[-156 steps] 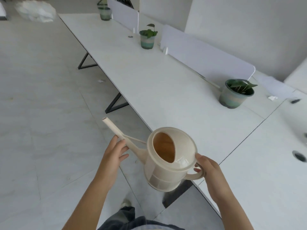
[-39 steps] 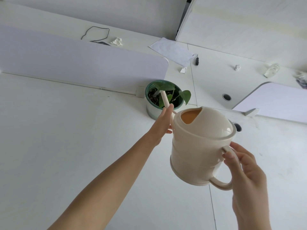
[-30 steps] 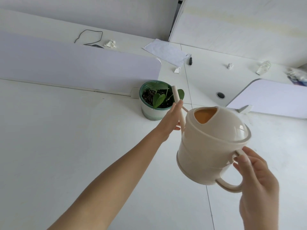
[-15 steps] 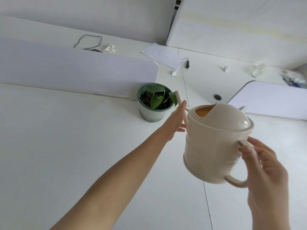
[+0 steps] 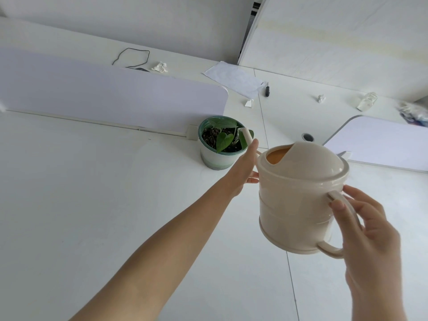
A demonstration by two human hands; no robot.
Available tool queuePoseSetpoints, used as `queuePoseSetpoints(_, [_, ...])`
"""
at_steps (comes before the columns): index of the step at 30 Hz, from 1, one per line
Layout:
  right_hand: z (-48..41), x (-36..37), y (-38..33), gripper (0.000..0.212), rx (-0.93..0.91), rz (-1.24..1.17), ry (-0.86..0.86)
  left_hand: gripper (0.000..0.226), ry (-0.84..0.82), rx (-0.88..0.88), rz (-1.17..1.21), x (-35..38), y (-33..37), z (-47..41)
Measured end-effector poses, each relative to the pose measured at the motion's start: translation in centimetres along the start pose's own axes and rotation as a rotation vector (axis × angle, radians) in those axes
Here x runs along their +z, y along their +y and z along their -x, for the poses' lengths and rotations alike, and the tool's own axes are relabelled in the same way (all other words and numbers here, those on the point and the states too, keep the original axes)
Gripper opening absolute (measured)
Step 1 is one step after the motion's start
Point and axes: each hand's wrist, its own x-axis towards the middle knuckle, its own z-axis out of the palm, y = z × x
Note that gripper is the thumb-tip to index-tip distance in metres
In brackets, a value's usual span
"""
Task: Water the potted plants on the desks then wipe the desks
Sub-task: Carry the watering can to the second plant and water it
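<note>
the potted plant [image 5: 220,144] stands on the desk [image 5: 92,205] just beside the end of the low divider [image 5: 115,96], ahead and to the left of the watering can [image 5: 298,200]. the can is held up off the desk and tipped forward. its spout [image 5: 247,136] runs up and away to the left, with the tip over the right side of the pot, above the soil. whether water is running i can't make out.

the left hand [image 5: 243,172] is the nearer one to the pot. its grip is under the spout near the base, forefinger laid along it, the other fingers curled beneath. the right hand [image 5: 361,228] has its grip closed on the handle [image 5: 330,250] at the back, thumb on top, fingers round the outside.

so the line that matters runs handle, can, spout, pot, from near right to far left. i'd judge more pouring means raising the handle end while the left hand holds the tip over the soil. if the tip drifts right, it clears the rim and wets the desk.

beyond the divider lie a sheet of paper [image 5: 234,78], a crumpled tissue [image 5: 159,67] and a cable [image 5: 132,57].
</note>
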Motion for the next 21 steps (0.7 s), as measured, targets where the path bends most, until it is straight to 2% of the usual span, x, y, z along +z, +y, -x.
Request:
queuePoseSetpoints(7, [0.7, 0.8, -0.2, 0.017, 0.032, -0.010, -0.051, 0.059, 0.066, 0.028, 0.031, -1.8, -0.5, 1.1])
queuePoseSetpoints(10, [1.0, 1.6, 0.2, 0.024, 0.034, -0.030, -0.094, 0.056, 0.095, 0.036, 0.047, -3.0, -0.8, 1.9])
queuePoseSetpoints(13, [1.5, 2.2, 1.1, 0.031, 0.037, -0.093, -0.145, 0.040, 0.140, 0.057, 0.047, -4.4, -1.2, 2.9])
queuePoseSetpoints(16, [1.7, 2.4, 3.3, 0.036, 0.083, -0.065, -0.222, 0.040, 0.242, 0.073, 0.063, -6.1, -2.0, 3.9])
queuePoseSetpoints(21, [2.5, 3.0, 7.8, 0.022, 0.261, -0.033, -0.339, 0.042, 0.381, 0.128, 0.049, -8.8, -4.1, 7.5])
